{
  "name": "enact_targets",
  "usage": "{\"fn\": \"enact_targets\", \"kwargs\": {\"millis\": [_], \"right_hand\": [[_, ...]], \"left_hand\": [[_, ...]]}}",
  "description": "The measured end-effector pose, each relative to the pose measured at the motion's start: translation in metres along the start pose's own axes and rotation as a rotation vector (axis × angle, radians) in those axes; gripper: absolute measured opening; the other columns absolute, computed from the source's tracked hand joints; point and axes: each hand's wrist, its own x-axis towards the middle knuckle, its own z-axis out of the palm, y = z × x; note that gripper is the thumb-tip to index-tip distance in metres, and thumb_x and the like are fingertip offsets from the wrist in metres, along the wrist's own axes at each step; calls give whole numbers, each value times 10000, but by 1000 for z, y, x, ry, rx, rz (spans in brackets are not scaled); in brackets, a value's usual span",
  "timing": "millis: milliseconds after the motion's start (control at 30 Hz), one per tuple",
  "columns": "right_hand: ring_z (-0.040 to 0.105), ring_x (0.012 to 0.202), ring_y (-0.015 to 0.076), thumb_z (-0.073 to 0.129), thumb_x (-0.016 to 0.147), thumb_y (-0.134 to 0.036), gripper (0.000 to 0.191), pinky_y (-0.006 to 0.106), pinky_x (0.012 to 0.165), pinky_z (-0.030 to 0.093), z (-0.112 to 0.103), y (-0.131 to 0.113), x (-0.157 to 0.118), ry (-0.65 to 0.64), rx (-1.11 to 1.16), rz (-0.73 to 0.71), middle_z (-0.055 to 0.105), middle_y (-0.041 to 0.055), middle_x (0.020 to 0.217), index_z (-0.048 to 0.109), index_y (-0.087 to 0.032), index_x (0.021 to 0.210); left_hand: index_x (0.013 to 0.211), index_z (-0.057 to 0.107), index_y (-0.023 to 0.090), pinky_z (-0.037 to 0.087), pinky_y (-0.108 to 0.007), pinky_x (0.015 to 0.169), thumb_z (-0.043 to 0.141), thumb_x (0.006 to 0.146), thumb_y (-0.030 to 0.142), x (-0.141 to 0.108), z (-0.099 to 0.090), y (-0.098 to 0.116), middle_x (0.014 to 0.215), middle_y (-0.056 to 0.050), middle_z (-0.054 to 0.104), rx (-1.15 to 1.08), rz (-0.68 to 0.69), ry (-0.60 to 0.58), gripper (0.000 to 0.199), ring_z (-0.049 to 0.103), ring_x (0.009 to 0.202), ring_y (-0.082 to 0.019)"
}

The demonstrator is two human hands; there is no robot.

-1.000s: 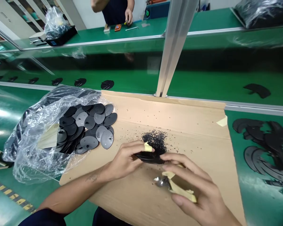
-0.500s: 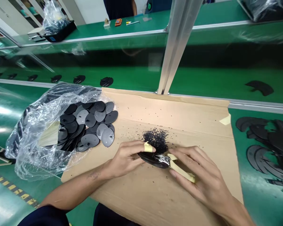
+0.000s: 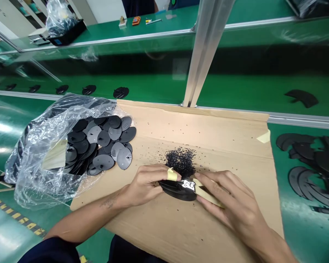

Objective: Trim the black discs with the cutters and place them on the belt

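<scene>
The black oval plastic disc looks curved and glossy.

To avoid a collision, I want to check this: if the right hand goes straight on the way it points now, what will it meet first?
The right hand points left, holding yellow-taped snips. It would probably meet the black oval part held by the left hand first. The snips' metal head seems to be at that part's edge, though depth is unclear.

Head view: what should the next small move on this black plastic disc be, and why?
Probably squeeze the cutters shut: the right hand holds their steel head against the black plastic disc, which the left hand grips beside black crumbs.
</scene>
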Motion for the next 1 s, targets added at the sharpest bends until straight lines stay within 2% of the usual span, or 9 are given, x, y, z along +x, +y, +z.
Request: {"fn": "enact_targets", "kwargs": {"millis": [133, 367, 533, 633, 800, 900, 1000], "right_hand": [[627, 950, 212, 622, 951, -172, 275, 344, 769, 537, 1, 1, 1, 13, -42, -10, 690, 124, 1030, 588, -127, 1220], [634, 807, 183, 586, 977, -182, 207, 317, 689, 507, -2, -4, 3, 1, -181, -36, 724, 83, 922, 620, -128, 1175], [660, 890, 180, 623, 962, -185, 264, 307, 739, 537, -1, -2, 0, 36, -38, 5, 726, 101, 999, 584, -141, 1220], [655, 864, 188, 648, 946, -187, 296, 321, 727, 524, -1, 0, 0, 69, -115, 35, 730, 100, 1024, 579, -161, 1233], [645, 881, 204, 568, 988, -237, 238, 328, 736, 486, -2, 0, 6, 25, -249, 1, 731, 99, 1009, 601, -163, 1212], [630, 875, 227, 492, 1012, -290, 243, 351, 743, 469, -4, 10, 4, 60, -344, 12, 715, 113, 1002, 625, -158, 1167], [616, 881, 272, 447, 1014, -362, 292, 389, 735, 456, -4, 32, -2, 128, -493, 69, 696, 139, 1000, 643, -160, 1091]], "left_hand": [[1125, 725, 170, 626, -275, 795, 722, 872, 114, 0, 2, 1, 989, -101, 786, -33, -6, 23, 259, 756, 910, -181], [1121, 722, 163, 624, -296, 773, 714, 886, 144, 0, 3, 4, 980, -116, 787, -13, 1, 20, 236, 757, 908, -199], [1124, 711, 167, 598, -281, 754, 703, 882, 110, 0, -1, 8, 990, -104, 768, 48, -2, 6, 249, 731, 897, -182], [1131, 701, 171, 558, -256, 683, 719, 873, 143, 2, -3, 11, 914, -75, 746, 113, -11, 26, 260, 689, 799, -158], [1151, 672, 161, 540, -283, 732, 648, 920, 191, 5, 3, 14, 921, -84, 714, 158, -83, -81, 235, 652, 816, -175], [1129, 647, 178, 554, -307, 746, 587, 947, 226, 5, 4, 11, 954, -90, 703, 181, -170, -33, 197, 663, 842, -199], [1069, 629, 228, 554, -331, 655, 526, 978, 317, 15, -13, 10, 894, -65, 681, 232, -224, 4, 164, 646, 769, -213]]}}
